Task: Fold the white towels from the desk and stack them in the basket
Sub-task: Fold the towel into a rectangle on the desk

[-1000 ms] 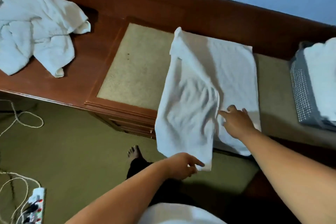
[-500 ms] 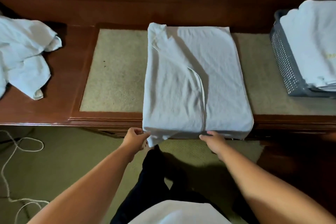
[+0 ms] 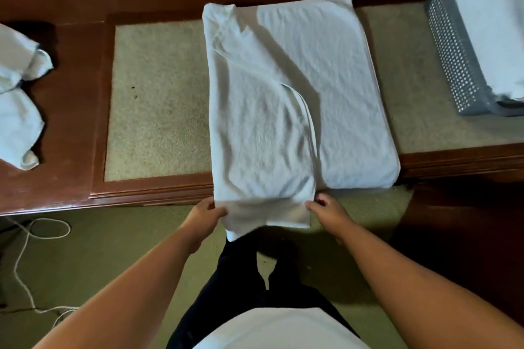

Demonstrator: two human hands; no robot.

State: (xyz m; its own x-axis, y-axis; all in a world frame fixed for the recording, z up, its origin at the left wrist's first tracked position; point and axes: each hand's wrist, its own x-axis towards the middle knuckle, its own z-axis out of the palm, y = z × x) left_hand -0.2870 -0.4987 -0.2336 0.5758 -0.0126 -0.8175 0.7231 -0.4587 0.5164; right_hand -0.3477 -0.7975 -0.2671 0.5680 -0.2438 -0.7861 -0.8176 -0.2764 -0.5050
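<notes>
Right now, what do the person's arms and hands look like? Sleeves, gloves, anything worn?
The left arm and right arm are bare, with no sleeves in view. The left hand and right hand are bare too: no gloves, and no watch, ring or band that I can see. Lower in frame are a white top and dark trousers.

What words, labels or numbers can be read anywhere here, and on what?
None can be read. The spread towel, the grey basket, the folded towels stacked in it, the crumpled towels at the left and the desk show no writing, label or number.
</notes>
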